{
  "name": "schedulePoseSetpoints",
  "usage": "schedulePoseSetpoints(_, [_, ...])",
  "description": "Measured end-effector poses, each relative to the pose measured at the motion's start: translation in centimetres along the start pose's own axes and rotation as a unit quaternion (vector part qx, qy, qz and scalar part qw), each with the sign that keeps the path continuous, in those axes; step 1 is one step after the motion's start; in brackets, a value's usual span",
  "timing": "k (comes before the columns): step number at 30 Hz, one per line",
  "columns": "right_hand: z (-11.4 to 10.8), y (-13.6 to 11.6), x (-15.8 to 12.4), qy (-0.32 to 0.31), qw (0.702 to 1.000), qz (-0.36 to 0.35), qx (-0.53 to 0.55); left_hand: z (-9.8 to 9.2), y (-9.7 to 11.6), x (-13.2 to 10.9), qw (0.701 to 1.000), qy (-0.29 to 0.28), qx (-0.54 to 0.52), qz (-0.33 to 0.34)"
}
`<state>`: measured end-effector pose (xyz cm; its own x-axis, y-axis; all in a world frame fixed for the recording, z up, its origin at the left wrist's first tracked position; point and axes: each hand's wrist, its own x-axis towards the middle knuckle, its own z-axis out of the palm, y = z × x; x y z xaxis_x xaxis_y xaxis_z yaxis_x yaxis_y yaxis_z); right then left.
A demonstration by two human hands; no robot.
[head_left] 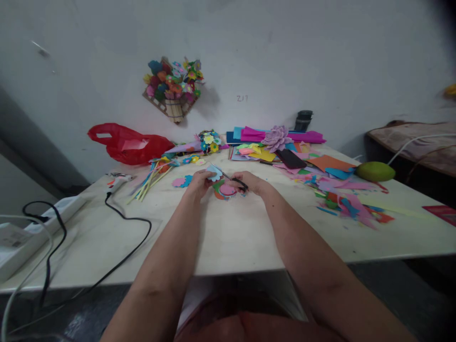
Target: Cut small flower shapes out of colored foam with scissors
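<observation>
Between the fingers of my left hand [201, 183] is a light-blue paper flower [214, 172] with a scalloped edge. My right hand [247, 182] is closed around the black handles of a pair of scissors [238, 182]. Their blades point up and left, against or very near the blue paper; I cannot tell whether they are cutting into it. Under the hands lies a pink paper disc [228, 189] among green and orange cut pieces. Just left of my left hand, a pink cutout [178, 182] and a darker blue scalloped one [187, 181] lie flat on the table.
A glue gun [119, 181] with a black cord lies at left, near a white power strip [60, 211]. A red plastic bag [131, 145] sits behind it. Coloured paper scraps [352, 204], a phone [290, 159] and a green fruit [375, 171] are at right. Paper flowers [174, 80] hang on the wall.
</observation>
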<state>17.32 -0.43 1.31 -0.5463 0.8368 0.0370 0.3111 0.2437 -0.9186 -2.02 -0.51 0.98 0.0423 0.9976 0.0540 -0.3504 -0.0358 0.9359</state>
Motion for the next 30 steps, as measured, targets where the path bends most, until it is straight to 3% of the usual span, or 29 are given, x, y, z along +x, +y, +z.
schedulePoseSetpoints(30, [-0.16, -0.35, -0.62, -0.007, 1.000, 0.017, 0.012, -0.31, 0.19, -0.18, 0.999, -0.004, 0.015, -0.044])
